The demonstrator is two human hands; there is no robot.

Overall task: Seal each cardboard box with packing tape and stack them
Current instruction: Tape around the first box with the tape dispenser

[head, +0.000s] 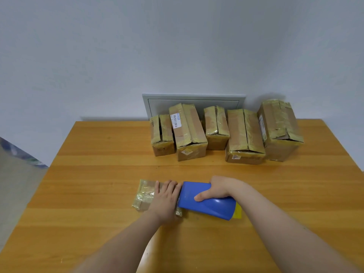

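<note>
- Barcode label [175, 120] on a back box [194, 133]: print unreadable.
- Your left hand [166, 198] presses flat on the small box [144, 191], centre frame.
- Your right hand [216, 189] grips the blue tape dispenser [208, 205] at that box's right end.

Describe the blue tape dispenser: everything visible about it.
The blue tape dispenser shows a smooth, glossy blue shell, plastic by its look, with a yellow part peeking out at its right end. It lies low over the table, slanted, its right end nearer the camera. The right hand grips it from above, thumb across the top face. Its left end meets the small taped box, right beside the left hand lying flat on that box. No tape roll shows.
</note>
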